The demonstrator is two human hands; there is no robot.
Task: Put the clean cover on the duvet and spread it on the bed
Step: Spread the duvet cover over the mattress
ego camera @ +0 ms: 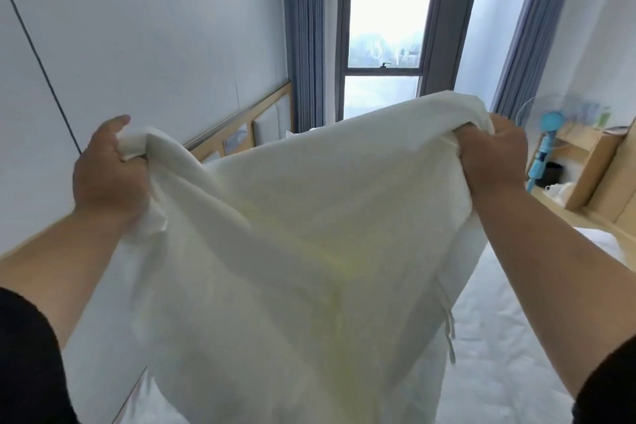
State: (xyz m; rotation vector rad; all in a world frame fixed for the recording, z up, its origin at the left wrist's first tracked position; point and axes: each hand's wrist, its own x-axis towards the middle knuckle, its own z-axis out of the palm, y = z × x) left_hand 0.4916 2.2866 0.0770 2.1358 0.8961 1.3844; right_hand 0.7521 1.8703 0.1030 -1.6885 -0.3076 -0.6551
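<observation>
My left hand (110, 175) and right hand (495, 162) are both raised in front of me, fingers curled tight and clamped on bunched corners of the white cover (292, 234), which hangs between them in a broad sheet down toward the bed (509, 337). A faint yellow shows through the cloth at its middle; I take that for the duvet inside, though I cannot be sure how far in it sits. Short ties dangle at the cover's right edge.

My worry: if I shake with a corner of cover only, not the duvet corner within, the filling may slide down and bunch at the bottom. The loose ties suggest an open side, so it could also slip out there.

Beyond, the headboard (241, 127) runs along the left wall, a blue fan (547, 144) stands near shelves at right, and the window (385, 21) is farthest.
</observation>
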